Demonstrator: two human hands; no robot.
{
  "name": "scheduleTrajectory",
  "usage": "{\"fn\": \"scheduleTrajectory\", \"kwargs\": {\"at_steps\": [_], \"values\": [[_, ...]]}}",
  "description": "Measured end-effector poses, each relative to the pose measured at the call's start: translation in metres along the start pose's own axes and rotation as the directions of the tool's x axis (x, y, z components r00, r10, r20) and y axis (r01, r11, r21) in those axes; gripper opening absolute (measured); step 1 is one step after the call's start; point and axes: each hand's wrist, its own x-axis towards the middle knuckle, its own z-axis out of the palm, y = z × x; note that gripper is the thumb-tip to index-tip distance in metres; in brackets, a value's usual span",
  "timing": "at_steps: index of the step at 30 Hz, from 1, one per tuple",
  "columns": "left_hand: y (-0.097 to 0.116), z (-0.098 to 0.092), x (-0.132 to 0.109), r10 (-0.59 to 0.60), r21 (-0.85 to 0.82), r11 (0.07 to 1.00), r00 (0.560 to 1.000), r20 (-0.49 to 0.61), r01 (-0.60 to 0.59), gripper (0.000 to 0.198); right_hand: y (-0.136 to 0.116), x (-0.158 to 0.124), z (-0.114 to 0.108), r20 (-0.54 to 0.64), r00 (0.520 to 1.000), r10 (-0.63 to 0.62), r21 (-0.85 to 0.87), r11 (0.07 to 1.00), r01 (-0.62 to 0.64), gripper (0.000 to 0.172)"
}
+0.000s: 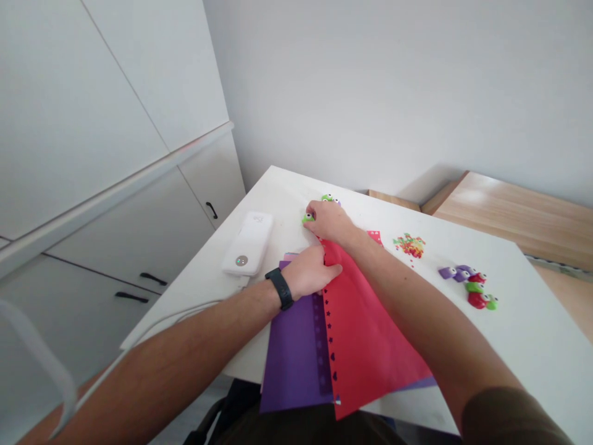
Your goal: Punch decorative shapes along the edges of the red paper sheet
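Pinching a green punch (307, 218) on the far side of the white table (278, 188), the right hand (330, 221) has fingers closed round it, by the far left corner of the red sheet (359, 334); whether the punch bites the paper, the fingers make hard to tell. Nearer, the left hand (306, 272) grips that sheet's punched left edge, over a purple sheet (294, 358). Off right: loose confetti (412, 246), then more punches (473, 287)!

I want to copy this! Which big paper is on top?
The red sheet, with little shapes punched along its edge; the purple sheet lies underneath.
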Motion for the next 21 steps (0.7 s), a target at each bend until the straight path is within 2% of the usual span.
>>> {"fn": "scheduleTrajectory", "kwargs": {"at_steps": [4,6,7,9,12,16,18,21], "values": [[0.004,0.0,-0.001,-0.002,0.015,1.0,1.0,-0.02,0.002,0.02,0.003,-0.004,-0.005,-0.087,0.996,0.012,0.054,0.999,-0.007,0.021],[0.007,-0.001,-0.002,0.006,0.024,1.0,0.999,-0.044,-0.005,0.02,0.008,-0.01,-0.015,-0.179,0.983,0.044,0.123,0.992,-0.022,0.023],[0.009,-0.003,-0.003,0.009,0.028,1.0,0.998,-0.058,-0.008,0.02,0.012,-0.015,-0.022,-0.25,0.965,0.077,0.214,0.977,-0.023,0.023],[0.012,-0.006,-0.004,0.011,0.034,0.999,0.997,-0.08,-0.008,0.019,0.021,-0.03,-0.035,-0.342,0.932,0.121,0.371,0.929,0.015,0.02],[0.015,-0.01,-0.005,-0.001,0.036,0.999,0.993,-0.117,0.005,0.018,0.041,-0.065,-0.053,-0.405,0.893,0.194,0.483,0.875,0.029,0.023],[0.016,-0.013,-0.006,-0.019,-0.007,1.0,0.974,-0.227,0.018,0.025,0.068,-0.128,-0.068,-0.37,0.876,0.311,0.588,0.808,-0.038,0.026],[0.015,-0.014,-0.006,-0.036,-0.053,0.998,0.964,-0.262,0.023,0.029,0.08,-0.16,-0.07,-0.294,0.883,0.365,0.599,0.79,-0.127,0.034],[0.014,-0.014,-0.006,-0.076,-0.137,0.99,0.964,-0.253,0.042,0.037,0.095,-0.2,-0.067,-0.166,0.886,0.432,0.61,0.751,-0.252,0.034]]}}
